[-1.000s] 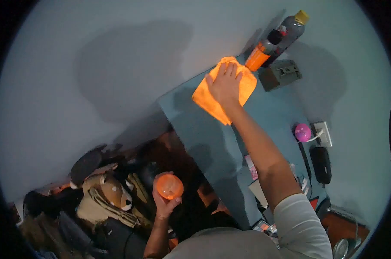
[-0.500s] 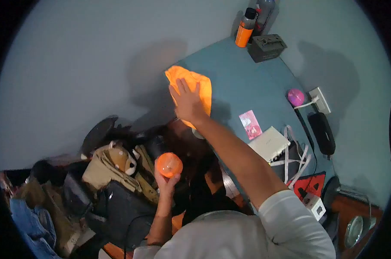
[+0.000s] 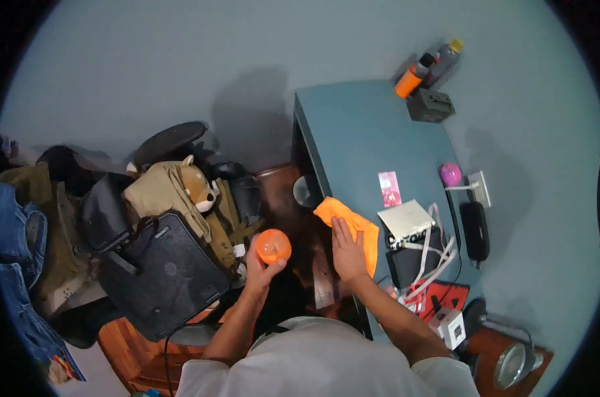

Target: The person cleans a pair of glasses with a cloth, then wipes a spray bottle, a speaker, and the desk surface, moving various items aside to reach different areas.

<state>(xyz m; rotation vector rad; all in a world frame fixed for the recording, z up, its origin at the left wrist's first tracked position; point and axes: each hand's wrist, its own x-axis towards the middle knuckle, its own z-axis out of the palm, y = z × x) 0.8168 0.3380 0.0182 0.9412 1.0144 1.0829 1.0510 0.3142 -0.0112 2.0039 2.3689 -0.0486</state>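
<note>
My left hand (image 3: 259, 270) is wrapped round an orange round-topped container (image 3: 274, 245), held up in front of my body beside the desk. Under my right hand (image 3: 350, 255) lies an orange cloth (image 3: 367, 233), at the near-left edge of the blue-green desk (image 3: 359, 139). The fingers of my right hand are stretched out flat over the cloth, which sticks out beyond them on both sides. Right of the cloth are a white box-like device (image 3: 406, 218) and a pink card (image 3: 389, 189).
Bottles (image 3: 409, 82) and a dark metal box (image 3: 431, 106) stand at the desk's far end. White straps (image 3: 435, 264), a black case (image 3: 474, 231) and a pink ball (image 3: 451, 174) lie rightward. Left, a chair holds clothes, a plush dog (image 3: 197, 188) and a black bag (image 3: 164, 278).
My right hand and the cloth have come from the desk's far-left edge back toward my body. My left hand still holds the orange container. The camera view has shifted.
</note>
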